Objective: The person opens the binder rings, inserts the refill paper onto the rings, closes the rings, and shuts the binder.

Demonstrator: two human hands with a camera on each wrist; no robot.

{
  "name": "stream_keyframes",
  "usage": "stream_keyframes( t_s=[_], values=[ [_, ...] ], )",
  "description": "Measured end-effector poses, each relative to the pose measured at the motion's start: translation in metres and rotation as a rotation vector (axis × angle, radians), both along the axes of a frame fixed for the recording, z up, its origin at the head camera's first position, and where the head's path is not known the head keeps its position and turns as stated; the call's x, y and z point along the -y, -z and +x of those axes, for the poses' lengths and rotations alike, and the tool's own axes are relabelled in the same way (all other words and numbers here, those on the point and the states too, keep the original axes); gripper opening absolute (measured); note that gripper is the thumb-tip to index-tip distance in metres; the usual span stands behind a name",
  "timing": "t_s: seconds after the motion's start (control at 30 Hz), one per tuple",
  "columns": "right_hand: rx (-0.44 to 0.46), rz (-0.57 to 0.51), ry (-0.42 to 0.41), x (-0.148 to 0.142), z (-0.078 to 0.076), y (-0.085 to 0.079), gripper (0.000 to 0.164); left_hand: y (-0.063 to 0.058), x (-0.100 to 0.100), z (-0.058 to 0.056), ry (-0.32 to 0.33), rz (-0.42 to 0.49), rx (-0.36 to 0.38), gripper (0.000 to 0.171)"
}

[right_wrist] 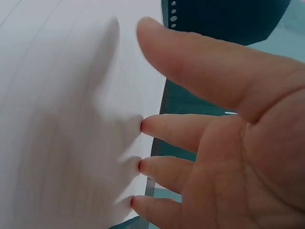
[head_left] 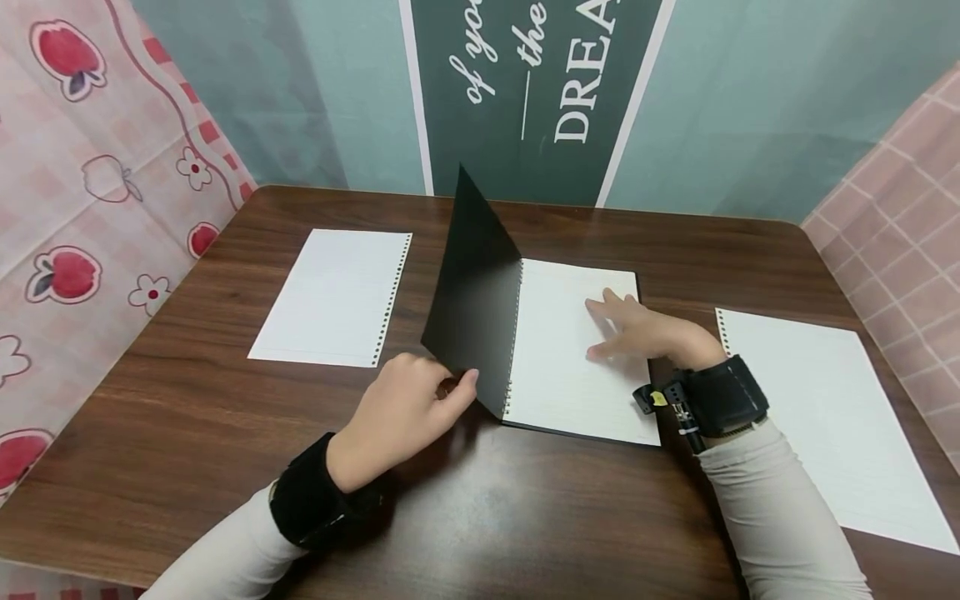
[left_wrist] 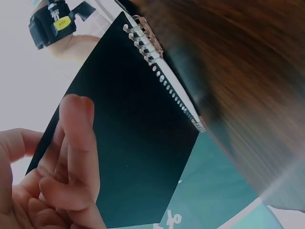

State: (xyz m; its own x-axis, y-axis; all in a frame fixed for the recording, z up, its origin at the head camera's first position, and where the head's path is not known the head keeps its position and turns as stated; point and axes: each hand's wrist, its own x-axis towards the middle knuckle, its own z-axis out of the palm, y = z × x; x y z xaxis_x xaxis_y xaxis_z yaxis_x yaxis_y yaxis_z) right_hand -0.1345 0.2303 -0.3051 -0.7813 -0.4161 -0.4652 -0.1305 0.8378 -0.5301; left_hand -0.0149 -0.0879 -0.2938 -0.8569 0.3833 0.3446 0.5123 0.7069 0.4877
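Note:
A ring-bound notebook lies on the table with its black cover (head_left: 480, 308) raised on the left and a white page (head_left: 562, 333) exposed. My left hand (head_left: 408, 408) holds the cover at its lower edge. In the left wrist view, fingers (left_wrist: 81, 143) lie against the outer black face and the thumb is at the edge. My right hand (head_left: 637, 329) rests with spread fingers on the right part of the page. The right wrist view shows its fingertips (right_wrist: 152, 125) touching the paper and the thumb held apart.
A loose punched sheet (head_left: 330, 296) lies to the left on the brown wooden table (head_left: 525, 508). Another loose sheet (head_left: 832, 408) lies on the right, partly under the right forearm. A teal backdrop (head_left: 765, 108) with lettering hangs behind the table.

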Motion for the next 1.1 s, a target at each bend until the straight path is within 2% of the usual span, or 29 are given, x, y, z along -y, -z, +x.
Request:
stream_keyframes(
  t_s=[0.1,0.17,0.4,0.5,0.6,0.87,1.1],
  values=[
    [-0.009,0.044,-0.014,0.0,0.002,0.0,0.094,0.001,0.007,-0.001,0.009,0.028,0.071,0.057],
    [-0.016,0.055,-0.015,0.001,0.002,0.001,0.096,0.002,0.011,-0.001,0.017,0.06,0.144,0.052],
    [-0.047,0.092,-0.018,0.001,0.003,0.001,0.096,0.003,0.022,-0.004,0.065,0.272,0.521,0.031],
    [-0.055,0.107,-0.012,-0.001,0.004,0.001,0.095,0.006,0.026,-0.007,0.095,0.385,0.636,0.028],
    [-0.057,0.108,-0.006,-0.003,0.005,0.002,0.095,0.009,0.029,-0.01,0.116,0.467,0.689,0.025],
    [-0.06,0.127,0.005,-0.01,0.004,0.004,0.097,0.015,0.034,-0.014,0.074,0.399,0.763,0.033],
    [-0.061,0.12,0.011,-0.015,0.004,0.005,0.097,0.019,0.036,-0.016,0.075,0.441,0.81,0.033]
  ],
)
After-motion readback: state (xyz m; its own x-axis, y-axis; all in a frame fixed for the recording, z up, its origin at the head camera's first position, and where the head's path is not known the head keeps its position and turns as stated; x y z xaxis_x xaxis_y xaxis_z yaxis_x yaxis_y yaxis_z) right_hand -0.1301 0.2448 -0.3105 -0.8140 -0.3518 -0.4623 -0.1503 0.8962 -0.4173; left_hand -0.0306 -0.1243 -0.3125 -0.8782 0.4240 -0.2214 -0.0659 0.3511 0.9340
